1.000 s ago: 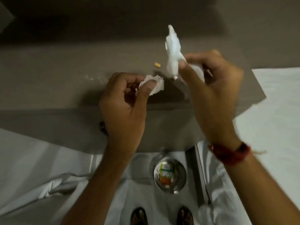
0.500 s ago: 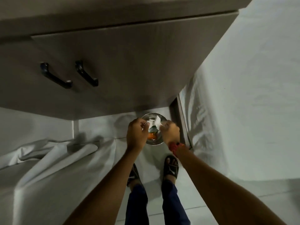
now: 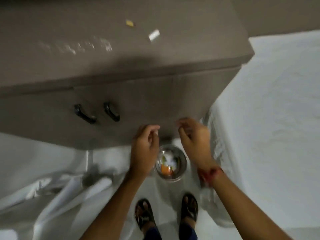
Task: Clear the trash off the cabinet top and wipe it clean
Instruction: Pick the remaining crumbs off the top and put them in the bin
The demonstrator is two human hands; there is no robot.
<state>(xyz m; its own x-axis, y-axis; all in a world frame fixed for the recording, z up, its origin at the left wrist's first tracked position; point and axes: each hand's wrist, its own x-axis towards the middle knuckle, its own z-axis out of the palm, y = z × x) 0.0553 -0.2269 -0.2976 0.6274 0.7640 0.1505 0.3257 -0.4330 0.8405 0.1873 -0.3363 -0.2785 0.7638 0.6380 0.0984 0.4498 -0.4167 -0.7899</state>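
The brown cabinet top [image 3: 72, 26] fills the upper part of the head view. A small yellowish scrap [image 3: 129, 23] and a small white scrap [image 3: 154, 35] lie on it, with whitish crumbs or smears [image 3: 76, 46] to their left. On the floor below stands a round metal bin [image 3: 181, 168] holding white crumpled paper and something orange. My left hand [image 3: 145, 149] and my right hand [image 3: 194, 137] hover above the bin, in front of the cabinet door. Both hands are empty, with loosely curled fingers.
Two black handles [image 3: 84, 114] sit on the cabinet front. A white sheeted bed [image 3: 273, 118] is on the right and white bedding [image 3: 52, 191] lies at lower left. My sandalled feet [image 3: 166, 213] stand on the white floor behind the bin.
The crumpled white tissues that my hands held over the cabinet top a second ago went down into the bin. Both hands have since let go and risen, and the view has tilted back up.
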